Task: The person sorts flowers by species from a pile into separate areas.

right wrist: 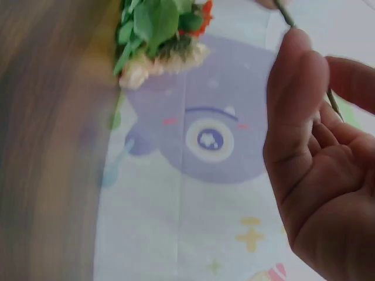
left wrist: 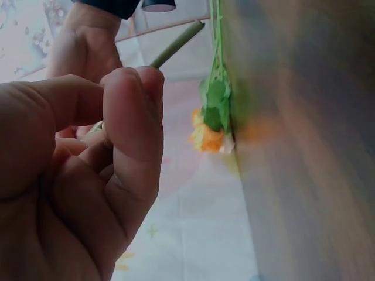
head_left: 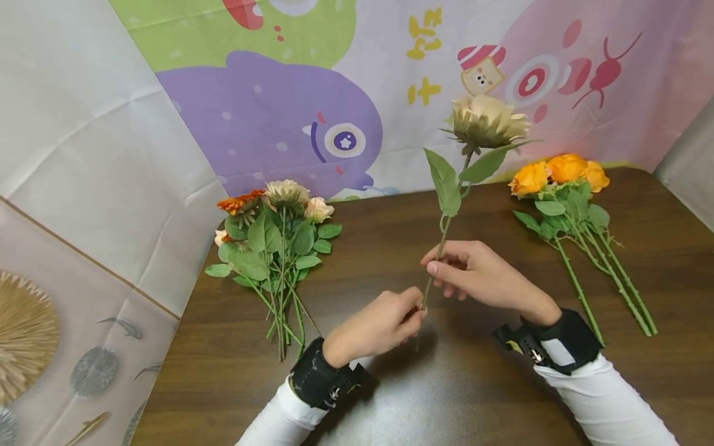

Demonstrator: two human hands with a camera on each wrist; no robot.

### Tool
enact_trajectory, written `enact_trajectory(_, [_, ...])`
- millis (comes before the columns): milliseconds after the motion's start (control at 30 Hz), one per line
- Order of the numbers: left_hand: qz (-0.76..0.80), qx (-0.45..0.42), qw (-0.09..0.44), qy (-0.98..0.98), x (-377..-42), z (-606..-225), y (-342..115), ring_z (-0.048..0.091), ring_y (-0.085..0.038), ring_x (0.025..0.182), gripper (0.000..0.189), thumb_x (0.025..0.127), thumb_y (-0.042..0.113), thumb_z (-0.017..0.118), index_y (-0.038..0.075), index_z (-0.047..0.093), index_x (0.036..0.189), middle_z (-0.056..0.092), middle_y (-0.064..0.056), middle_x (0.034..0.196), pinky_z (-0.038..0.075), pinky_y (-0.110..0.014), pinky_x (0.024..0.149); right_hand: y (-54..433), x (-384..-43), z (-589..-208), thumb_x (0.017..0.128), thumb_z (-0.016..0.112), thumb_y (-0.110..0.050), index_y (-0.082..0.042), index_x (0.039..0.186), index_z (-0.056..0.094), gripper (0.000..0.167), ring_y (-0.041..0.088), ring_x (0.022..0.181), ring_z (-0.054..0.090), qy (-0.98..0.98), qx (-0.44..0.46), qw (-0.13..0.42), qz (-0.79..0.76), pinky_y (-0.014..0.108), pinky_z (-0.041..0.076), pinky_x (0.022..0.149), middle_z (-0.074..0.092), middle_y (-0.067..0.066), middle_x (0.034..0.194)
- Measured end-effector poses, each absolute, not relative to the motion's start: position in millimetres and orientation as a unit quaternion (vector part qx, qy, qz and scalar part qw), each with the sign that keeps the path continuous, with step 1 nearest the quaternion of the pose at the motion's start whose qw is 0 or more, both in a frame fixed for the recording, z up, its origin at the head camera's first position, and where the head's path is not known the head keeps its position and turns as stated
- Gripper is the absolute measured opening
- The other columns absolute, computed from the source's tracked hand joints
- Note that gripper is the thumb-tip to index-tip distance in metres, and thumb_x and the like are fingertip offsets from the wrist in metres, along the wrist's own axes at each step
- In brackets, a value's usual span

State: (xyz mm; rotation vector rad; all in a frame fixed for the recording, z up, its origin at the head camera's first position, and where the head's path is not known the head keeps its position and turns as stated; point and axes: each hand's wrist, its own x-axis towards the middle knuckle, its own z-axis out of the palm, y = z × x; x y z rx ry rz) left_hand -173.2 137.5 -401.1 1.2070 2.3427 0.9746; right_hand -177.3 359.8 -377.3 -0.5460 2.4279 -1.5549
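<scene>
A cream artificial flower (head_left: 488, 121) with two large green leaves is held up above the table, its stem leaning slightly right. My left hand (head_left: 379, 325) pinches the stem near its lower end between thumb and fingers; in the left wrist view the cut stem end (left wrist: 179, 44) sticks out past the fingertips. Higher on the same stem, my right hand (head_left: 482, 272) pinches it between thumb and forefinger, the other fingers loosely bent. The right wrist view shows the stem passing behind that thumb. The bloom is outside both wrist views.
On the brown table (head_left: 390, 241), a bunch of mixed flowers (head_left: 268, 241) in cream, orange and pale peach lies at the left. Several orange flowers (head_left: 566, 176) with green stems lie at the right. A cartoon-printed cloth (head_left: 262, 130) hangs behind the table.
</scene>
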Motion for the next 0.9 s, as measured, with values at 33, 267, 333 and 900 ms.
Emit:
enact_trajectory(33, [0.337, 0.425, 0.169, 0.823, -173, -402, 138, 0.051, 0.002, 0.054, 0.011, 0.102, 0.009, 0.05, 0.009, 0.053, 0.091, 0.056, 0.007, 0.068, 0.045, -0.014, 0.051, 359, -177, -378, 0.099, 0.062, -0.017, -0.004, 0.106, 0.068, 0.016, 0.023, 0.063, 0.063, 0.817, -0.185, 0.105, -0.535, 0.034, 0.053, 0.052, 0.065, 0.009, 0.077])
enact_trajectory(267, [0.264, 0.424, 0.148, 0.854, -173, -404, 140, 0.051, 0.001, 0.06, 0.009, 0.099, 0.012, 0.055, 0.007, 0.063, 0.099, 0.062, 0.004, 0.077, 0.044, -0.013, 0.058, 353, -179, -389, 0.098, 0.064, -0.014, -0.003, 0.092, 0.067, 0.012, 0.018, 0.057, 0.063, 0.825, -0.175, 0.104, -0.528, 0.033, 0.054, 0.05, 0.065, 0.009, 0.072])
enact_trajectory(333, [0.247, 0.42, 0.145, 0.861, -174, -404, 140, 0.052, 0.001, 0.061, 0.011, 0.1, 0.015, 0.056, 0.007, 0.065, 0.101, 0.065, 0.003, 0.079, 0.044, -0.013, 0.059, 353, -180, -392, 0.097, 0.065, -0.014, -0.003, 0.09, 0.067, 0.014, 0.018, 0.056, 0.062, 0.832, -0.168, 0.106, -0.519, 0.032, 0.054, 0.05, 0.065, 0.01, 0.07])
enact_trajectory(900, [0.216, 0.369, 0.125, 0.895, -174, -389, 129, 0.048, -0.003, 0.055, 0.015, 0.1, 0.019, 0.059, 0.01, 0.065, 0.09, 0.053, 0.008, 0.067, 0.041, -0.019, 0.053, 347, -194, -423, 0.097, 0.065, -0.015, -0.002, 0.071, 0.064, 0.029, 0.017, 0.045, 0.062, 0.86, -0.092, 0.206, -0.458, 0.041, 0.056, 0.051, 0.062, 0.004, 0.058])
